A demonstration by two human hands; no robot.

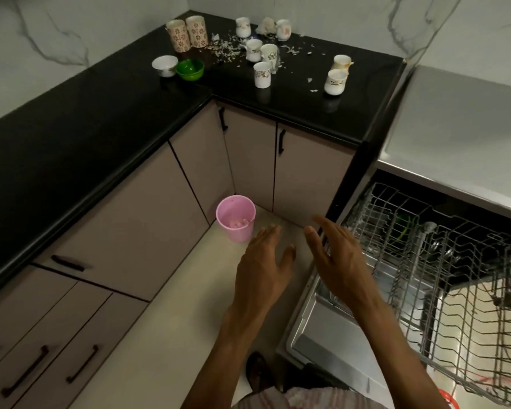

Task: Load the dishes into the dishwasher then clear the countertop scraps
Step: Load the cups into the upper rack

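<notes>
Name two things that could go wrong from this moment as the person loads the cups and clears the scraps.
1. The cups stand close together among the scraps on the black countertop; reaching for one could knock a neighbour over.
2. The pulled-out dishwasher rack and open door jut beside the person; carrying cups with both hands, they might bump them.
</notes>
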